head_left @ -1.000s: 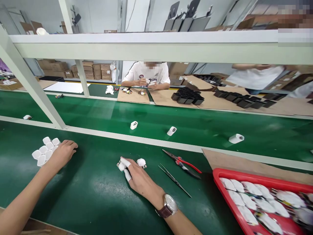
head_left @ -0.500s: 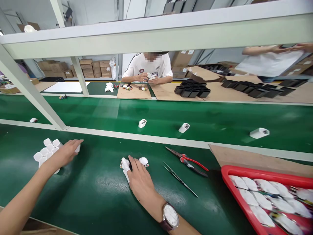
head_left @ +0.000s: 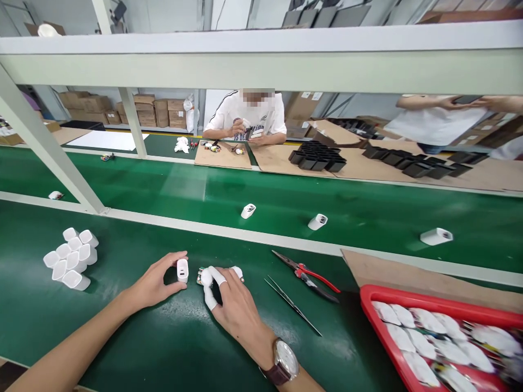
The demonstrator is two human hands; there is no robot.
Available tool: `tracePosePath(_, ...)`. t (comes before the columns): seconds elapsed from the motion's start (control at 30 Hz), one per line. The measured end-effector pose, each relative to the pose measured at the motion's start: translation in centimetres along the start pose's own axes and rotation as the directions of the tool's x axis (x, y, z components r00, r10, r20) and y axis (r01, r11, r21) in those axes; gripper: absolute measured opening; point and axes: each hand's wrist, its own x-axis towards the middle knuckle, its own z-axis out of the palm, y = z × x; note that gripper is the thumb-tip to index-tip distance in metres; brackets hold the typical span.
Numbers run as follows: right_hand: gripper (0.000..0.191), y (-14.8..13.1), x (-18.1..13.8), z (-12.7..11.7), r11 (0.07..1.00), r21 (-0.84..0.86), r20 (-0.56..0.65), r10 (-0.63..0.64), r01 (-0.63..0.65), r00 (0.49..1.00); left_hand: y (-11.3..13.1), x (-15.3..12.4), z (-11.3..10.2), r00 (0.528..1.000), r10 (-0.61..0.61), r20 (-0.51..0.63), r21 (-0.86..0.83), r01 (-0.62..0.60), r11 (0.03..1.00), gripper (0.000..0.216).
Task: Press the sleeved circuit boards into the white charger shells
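L hand (head_left: 157,283) grip closed round white charger shell (head_left: 182,270), upright on green counter (head_left: 143,332); R hand (head_left: 232,305) beside it, fingers pinching small board part (head_left: 200,277), cluster of shells (head_left: 71,258) well left

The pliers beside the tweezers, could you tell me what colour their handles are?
Red, on the pliers, clearest in the head view.
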Motion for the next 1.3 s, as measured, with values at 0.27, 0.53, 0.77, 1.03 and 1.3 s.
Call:
tracePosePath(0.27, 0.062, -0.5, -0.2, -1.0, 0.970, 0.197, -0.098, -0.123, 0.140, 0.988, 1.5, -0.8, 1.0, 0.999, 0.033, -0.040, 0.046, -0.031, 0.998, 0.072)
tracePosePath(0.53, 0.047, -0.4, -0.1, -1.8, 0.967, 0.134, -0.062, -0.208, 0.215, 0.976, 1.7, -1.2, 1.5, 0.997, 0.080, 0.008, 0.120, -0.080, 0.990, 0.074)
tracePosePath(0.77, 0.036, -0.4, -0.2, -1.6, 0.968, 0.133, -0.025, -0.212, 0.213, 0.977, 2.3, -1.1, 1.4, 0.997, 0.054, 0.051, 0.109, -0.059, 0.992, 0.068)
tracePosePath(1.03, 0.021, -0.8, 0.2, -2.3, 0.974, 0.094, 0.054, -0.213, 0.208, 0.976, 2.8, -1.1, 1.5, 0.996, 0.065, 0.056, 0.125, -0.072, 0.990, 0.052)
tracePosePath(1.3, 0.017, -0.6, 0.0, -3.3, 0.970, 0.046, 0.116, -0.244, 0.240, 0.963, 3.1, -0.9, 1.7, 0.995, 0.068, 0.077, 0.085, -0.074, 0.994, 0.052)
